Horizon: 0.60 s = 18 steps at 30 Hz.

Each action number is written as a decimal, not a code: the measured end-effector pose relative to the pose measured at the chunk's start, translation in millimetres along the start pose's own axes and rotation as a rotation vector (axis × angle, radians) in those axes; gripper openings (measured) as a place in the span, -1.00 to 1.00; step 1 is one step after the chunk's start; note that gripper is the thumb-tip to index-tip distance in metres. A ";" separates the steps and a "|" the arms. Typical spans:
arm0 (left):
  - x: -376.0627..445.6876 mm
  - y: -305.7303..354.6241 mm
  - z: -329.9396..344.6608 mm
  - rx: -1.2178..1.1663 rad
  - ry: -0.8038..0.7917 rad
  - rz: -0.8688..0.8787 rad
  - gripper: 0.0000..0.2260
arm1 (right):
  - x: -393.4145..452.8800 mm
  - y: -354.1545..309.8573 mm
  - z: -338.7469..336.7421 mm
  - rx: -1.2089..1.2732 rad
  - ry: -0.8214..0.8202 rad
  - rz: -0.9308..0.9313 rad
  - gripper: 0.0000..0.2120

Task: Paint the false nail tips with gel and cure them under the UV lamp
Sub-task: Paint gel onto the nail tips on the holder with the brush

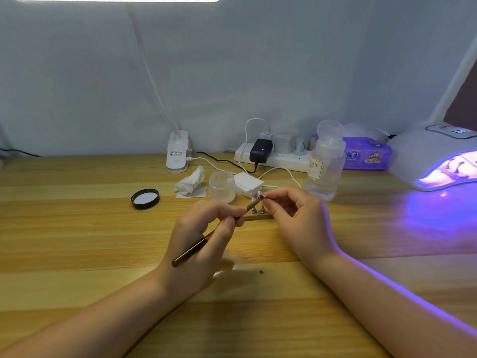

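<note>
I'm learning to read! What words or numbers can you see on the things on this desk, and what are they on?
"NAIL": on the label of the clear pump bottle; the smaller lines under it are too blurred to read.
UV lamp: a lit number display on top, too blurred to read.
Purple tissue pack: printed characters and pictures, too small to read.
White lamp clip: a sticker with print, too small to read.

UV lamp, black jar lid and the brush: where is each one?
UV lamp (423,151): head view, on its white dome.
Black jar lid (145,198): head view, on its pale inside.
Brush (192,250): head view, on its dark handle.
</note>
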<state>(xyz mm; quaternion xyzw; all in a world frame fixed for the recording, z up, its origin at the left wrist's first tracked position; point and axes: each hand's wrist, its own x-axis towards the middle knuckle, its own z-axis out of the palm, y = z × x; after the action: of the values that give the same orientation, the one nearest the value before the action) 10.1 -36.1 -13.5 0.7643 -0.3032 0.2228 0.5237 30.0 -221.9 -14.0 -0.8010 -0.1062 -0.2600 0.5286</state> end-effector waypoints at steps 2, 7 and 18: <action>-1.1 -0.7 -1.2 -0.010 0.014 -0.001 -0.76 | 0.0 -0.4 -0.1 0.007 0.005 -0.002 -0.87; -0.8 -0.4 1.8 -0.030 0.037 -0.038 -0.74 | -1.2 -2.6 -0.8 0.013 0.003 -0.017 -0.83; -1.0 0.1 2.6 -0.017 0.045 -0.070 -0.74 | -1.0 -0.7 -1.0 0.008 0.008 -0.021 -0.84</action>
<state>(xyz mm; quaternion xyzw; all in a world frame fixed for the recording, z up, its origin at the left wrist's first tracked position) 9.3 -38.4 -15.0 0.7646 -0.2662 0.2189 0.5446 28.6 -222.5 -13.7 -0.7967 -0.1134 -0.2683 0.5296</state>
